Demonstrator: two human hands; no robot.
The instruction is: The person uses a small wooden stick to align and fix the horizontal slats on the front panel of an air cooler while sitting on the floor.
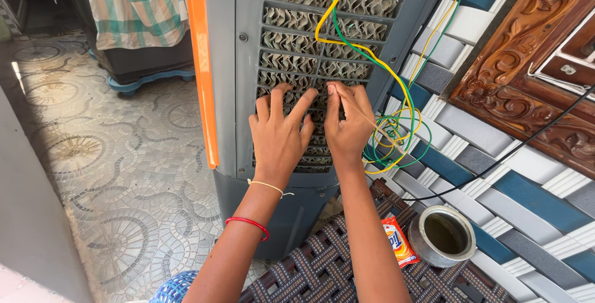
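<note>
So both hands are flat up against the slatted grille (297,61) on the back of a grey air cooler (223,73), right around the lower middle of the panel. The left hand (280,137) has its fingers (302,106) spread out and hooked into the slots, palm toward the grille. The right hand (347,126) sits just beside it, nearly touching, with its fingers closer together and the tips poked in between the slats. Can't really tell if either one is actually gripping a slat or just pressing on it. Behind the slats you can see the brownish honeycomb cooling pad (291,42).

A bundle of yellow and green wires (390,123) hangs down over the grille from the top and loops up in a tangle just right of the right hand. The cooler has an orange strip (201,61) running down its left edge.

Left wrist has a thin pale thread (268,186) on it and a red bangle (249,223) further up the forearm.

Down below the arms there's a woven chair seat (328,266) with a small orange sachet (398,242) and a round metal pot (443,235) sitting on it, near each other. A black cable (514,151) crosses the blue, grey and white patterned wall (496,173) on the right, with carved wooden panelling (527,49) above. Patterned floor tiles (111,154) on the left, and checked cloth (133,5) draped at the top.
</note>
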